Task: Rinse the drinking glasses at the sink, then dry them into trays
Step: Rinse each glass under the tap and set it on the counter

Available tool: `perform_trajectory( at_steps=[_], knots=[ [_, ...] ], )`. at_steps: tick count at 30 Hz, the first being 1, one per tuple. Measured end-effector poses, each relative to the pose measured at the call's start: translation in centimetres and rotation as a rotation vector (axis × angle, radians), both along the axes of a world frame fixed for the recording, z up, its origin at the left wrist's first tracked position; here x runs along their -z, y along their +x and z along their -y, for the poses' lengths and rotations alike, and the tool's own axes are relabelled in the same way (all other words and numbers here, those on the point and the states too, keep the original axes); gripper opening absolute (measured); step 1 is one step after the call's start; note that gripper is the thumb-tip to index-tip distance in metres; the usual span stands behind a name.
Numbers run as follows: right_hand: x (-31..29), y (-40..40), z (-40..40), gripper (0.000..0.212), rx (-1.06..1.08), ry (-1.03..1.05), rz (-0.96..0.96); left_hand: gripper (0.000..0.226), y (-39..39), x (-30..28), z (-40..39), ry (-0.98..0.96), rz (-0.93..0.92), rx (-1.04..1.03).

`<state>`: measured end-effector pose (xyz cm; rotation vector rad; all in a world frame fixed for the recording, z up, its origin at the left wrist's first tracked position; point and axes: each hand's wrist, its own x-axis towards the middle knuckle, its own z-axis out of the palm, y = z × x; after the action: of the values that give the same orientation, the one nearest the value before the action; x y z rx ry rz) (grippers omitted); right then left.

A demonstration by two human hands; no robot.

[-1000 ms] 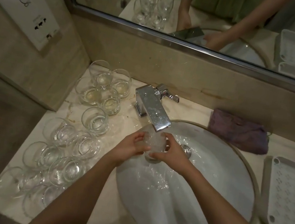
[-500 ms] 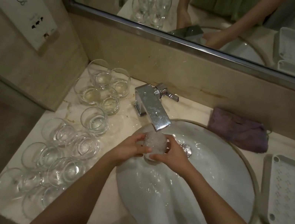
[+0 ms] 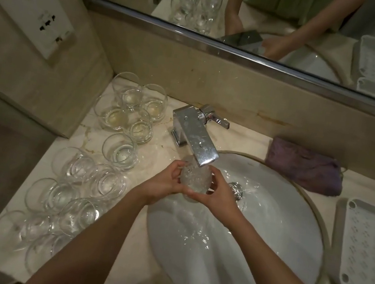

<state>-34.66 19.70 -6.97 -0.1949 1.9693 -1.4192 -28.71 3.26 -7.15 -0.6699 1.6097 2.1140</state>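
Under the tap (image 3: pixel 195 138), left hand (image 3: pixel 164 182) and right hand (image 3: pixel 218 196) both wrap curled fingers round one glass (image 3: pixel 195 179), keeping it upright so water fills it

Both bare forearms reaching forward and converging, left hand (image 3: pixel 166 183) curled with fingers wrapped round from the left, right hand (image 3: pixel 216 193) cupped opposite, thumb over the top, fingertips of both nearly meeting
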Motion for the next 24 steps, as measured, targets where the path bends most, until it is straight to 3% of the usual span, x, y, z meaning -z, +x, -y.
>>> perform_trajectory(
  at_steps=[4,7,11,14,16,24],
  knots=[
    [0.4,0.1,-0.4,0.074,-0.011,0.000,0.007,0.083,0.0,-0.1,-0.2,-0.022,-0.034,0.051],
    [0.8,-0.1,-1.1,0.085,-0.138,0.048,0.009,0.086,0.2,-0.5,-0.1,-0.069,-0.046,0.150],
    [0.3,-1.0,-1.7,0.094,-0.255,0.149,-0.041,0.086,1.4,-0.2,-1.1,-0.076,-0.027,0.049],
    [-0.3,-1.4,-1.5,0.080,-0.298,0.181,-0.121,0.082,1.4,0.1,-2.3,-0.089,-0.040,-0.056],
    [-0.8,-1.6,-1.6,0.075,-0.294,0.187,-0.097,0.075,1.0,0.1,-2.6,-0.137,-0.055,-0.092],
    [0.1,-1.5,-2.8,0.067,-0.209,0.157,0.014,0.084,0.3,0.2,-2.3,-0.313,-0.080,-0.083]
  ],
)
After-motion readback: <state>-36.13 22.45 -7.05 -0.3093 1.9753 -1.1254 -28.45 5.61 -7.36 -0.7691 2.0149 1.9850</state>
